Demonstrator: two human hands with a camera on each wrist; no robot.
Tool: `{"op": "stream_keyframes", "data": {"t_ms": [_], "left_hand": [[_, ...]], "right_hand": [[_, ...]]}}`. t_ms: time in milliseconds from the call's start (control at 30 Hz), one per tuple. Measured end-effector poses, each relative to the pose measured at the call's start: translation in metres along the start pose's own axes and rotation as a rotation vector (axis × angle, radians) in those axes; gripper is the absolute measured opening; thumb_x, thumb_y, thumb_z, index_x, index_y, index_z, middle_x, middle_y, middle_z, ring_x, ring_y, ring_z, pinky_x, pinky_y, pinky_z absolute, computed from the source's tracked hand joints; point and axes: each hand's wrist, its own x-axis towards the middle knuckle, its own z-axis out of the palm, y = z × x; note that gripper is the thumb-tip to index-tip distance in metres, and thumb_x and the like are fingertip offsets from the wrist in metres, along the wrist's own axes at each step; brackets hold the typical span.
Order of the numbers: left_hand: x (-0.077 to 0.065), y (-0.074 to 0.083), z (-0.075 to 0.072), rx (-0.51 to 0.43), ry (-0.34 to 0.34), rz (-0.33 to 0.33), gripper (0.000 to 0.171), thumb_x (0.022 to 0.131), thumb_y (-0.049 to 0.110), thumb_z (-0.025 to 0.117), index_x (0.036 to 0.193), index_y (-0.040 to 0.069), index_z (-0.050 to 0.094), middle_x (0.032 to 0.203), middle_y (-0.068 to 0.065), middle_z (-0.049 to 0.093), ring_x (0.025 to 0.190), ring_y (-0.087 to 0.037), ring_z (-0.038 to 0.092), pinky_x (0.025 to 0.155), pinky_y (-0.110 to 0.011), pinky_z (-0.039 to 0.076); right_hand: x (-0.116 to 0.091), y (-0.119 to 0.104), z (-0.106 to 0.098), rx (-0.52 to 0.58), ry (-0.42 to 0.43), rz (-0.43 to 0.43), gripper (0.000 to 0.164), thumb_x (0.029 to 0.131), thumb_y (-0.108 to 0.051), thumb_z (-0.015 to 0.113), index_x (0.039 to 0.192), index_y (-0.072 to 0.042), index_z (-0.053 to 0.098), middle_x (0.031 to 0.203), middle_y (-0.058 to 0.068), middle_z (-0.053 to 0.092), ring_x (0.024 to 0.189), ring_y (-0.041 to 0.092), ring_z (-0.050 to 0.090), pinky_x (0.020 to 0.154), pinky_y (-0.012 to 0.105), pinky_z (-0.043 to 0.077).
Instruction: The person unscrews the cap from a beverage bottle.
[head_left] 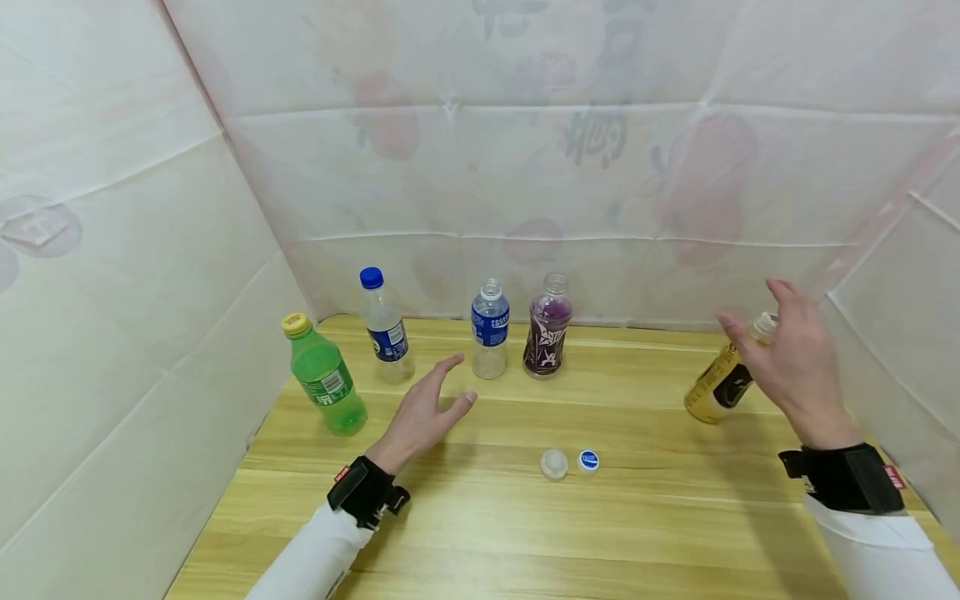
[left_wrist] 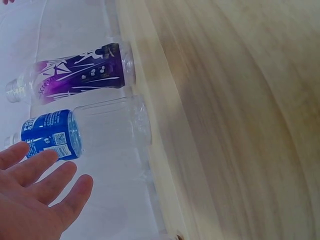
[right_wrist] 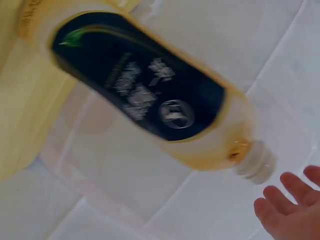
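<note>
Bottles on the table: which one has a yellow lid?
The green bottle, leftmost in the head view, wears the yellow lid. The clear bottle beside it has a blue lid; the rest show no yellow lid.

Widest gap lay between purple bottle [head_left: 547, 333] and yellow bottle [head_left: 716, 387], two low caps [head_left: 553, 464] nearer. Ahead of left hand [head_left: 423, 417], blue-capped bottle [head_left: 388, 337] and open blue-labelled bottle [head_left: 490, 333] left less room; cloth wall [head_left: 480, 192] barred rear.
</note>
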Motion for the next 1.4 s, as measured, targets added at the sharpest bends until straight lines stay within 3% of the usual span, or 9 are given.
{"op": "stream_keyframes", "data": {"t_ms": [400,633,733,833,933,1000,1133,1300,1400], "left_hand": [[0.0,-0.001,0.001,0.001,-0.004,-0.003,0.069,0.102,0.044,0.062,0.159,0.013,0.039,0.159,-0.014,0.045,0.145,-0.037,0.043,0.117,-0.057,0.035],[0.0,-0.002,0.002,0.007,0.0,-0.01,0.069,0.102,0.044,0.063,0.159,0.014,0.039,0.159,-0.013,0.045,0.145,-0.036,0.043,0.117,-0.057,0.036],[0.0,-0.002,0.003,0.008,0.001,-0.013,0.069,0.101,0.044,0.063,0.158,0.014,0.04,0.158,-0.014,0.046,0.144,-0.037,0.044,0.116,-0.057,0.036],[0.0,-0.001,0.003,0.008,0.003,-0.015,0.069,0.101,0.044,0.063,0.158,0.013,0.041,0.157,-0.015,0.047,0.143,-0.037,0.044,0.116,-0.057,0.036],[0.0,-0.001,0.003,0.008,0.005,-0.018,0.068,0.101,0.044,0.064,0.158,0.014,0.041,0.157,-0.015,0.047,0.143,-0.037,0.044,0.116,-0.057,0.037],[0.0,-0.001,0.003,0.009,0.006,-0.019,0.068,0.101,0.044,0.064,0.158,0.014,0.041,0.157,-0.015,0.047,0.143,-0.037,0.044,0.116,-0.057,0.037],[0.0,-0.001,0.003,0.008,0.006,-0.021,0.069,0.101,0.045,0.064,0.158,0.014,0.041,0.158,-0.015,0.047,0.144,-0.037,0.044,0.116,-0.057,0.036],[-0.001,0.0,0.002,0.004,0.009,-0.018,0.069,0.1,0.045,0.064,0.158,0.015,0.041,0.157,-0.015,0.047,0.144,-0.037,0.044,0.116,-0.058,0.037],[0.0,0.001,0.003,0.005,0.01,-0.016,0.069,0.1,0.045,0.063,0.158,0.015,0.04,0.157,-0.015,0.047,0.144,-0.037,0.044,0.116,-0.057,0.037]], "right_hand": [[-0.013,0.033,0.007,0.217,-0.141,0.294,0.103,0.099,-0.041,0.066,0.165,-0.003,-0.003,0.168,0.031,0.007,0.151,0.055,0.012,0.119,0.07,0.012],[-0.017,0.046,0.014,0.276,-0.22,0.382,0.113,0.097,-0.043,0.07,0.163,-0.004,-0.013,0.163,0.04,0.004,0.148,0.06,0.011,0.117,0.073,0.012],[-0.018,0.049,0.017,0.254,-0.219,0.388,0.111,0.096,-0.044,0.071,0.163,-0.002,-0.006,0.161,0.043,0.012,0.144,0.062,0.021,0.113,0.073,0.022],[-0.02,0.05,0.02,0.225,-0.21,0.372,0.102,0.096,-0.044,0.071,0.161,0.0,0.007,0.155,0.042,0.026,0.133,0.059,0.037,0.095,0.057,0.043],[-0.022,0.051,0.021,0.191,-0.211,0.364,0.091,0.097,-0.044,0.07,0.155,0.004,0.019,0.144,0.039,0.04,0.117,0.051,0.049,0.076,0.035,0.041],[-0.024,0.051,0.021,0.176,-0.218,0.367,0.086,0.098,-0.044,0.068,0.152,0.006,0.024,0.137,0.037,0.044,0.11,0.046,0.051,0.071,0.029,0.039],[-0.025,0.05,0.021,0.147,-0.219,0.369,0.078,0.099,-0.045,0.066,0.145,0.008,0.032,0.13,0.033,0.048,0.105,0.04,0.052,0.069,0.031,0.038],[-0.025,0.043,0.019,0.147,-0.207,0.373,0.078,0.099,-0.048,0.065,0.144,0.007,0.035,0.13,0.034,0.049,0.112,0.048,0.051,0.076,0.042,0.039],[-0.025,0.036,0.018,0.152,-0.183,0.351,0.075,0.098,-0.047,0.067,0.142,0.007,0.037,0.128,0.034,0.051,0.112,0.049,0.051,0.077,0.042,0.038]]}}
